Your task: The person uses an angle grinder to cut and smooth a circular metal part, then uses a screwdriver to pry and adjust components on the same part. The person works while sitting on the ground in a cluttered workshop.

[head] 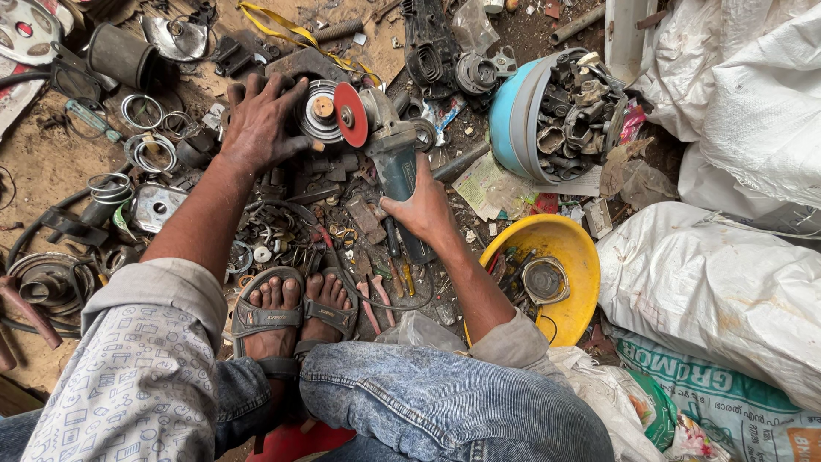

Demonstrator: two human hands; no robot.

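Observation:
My right hand (421,208) grips the blue-grey body of an angle grinder (389,145) whose red disc (351,114) points left. The disc stands right beside a round grooved metal part (319,111) lying on the ground. My left hand (261,124) lies flat with spread fingers on the left side of that metal part. Both hands are dark with grime. My sandalled feet (295,312) rest below, among small scrap pieces.
A yellow bowl (569,248) with a round metal piece sits right of my right arm. A blue tub (522,111) of metal scrap is tipped at upper right. White sacks (727,171) fill the right side. Rings, pulleys and tools litter the dirt at left.

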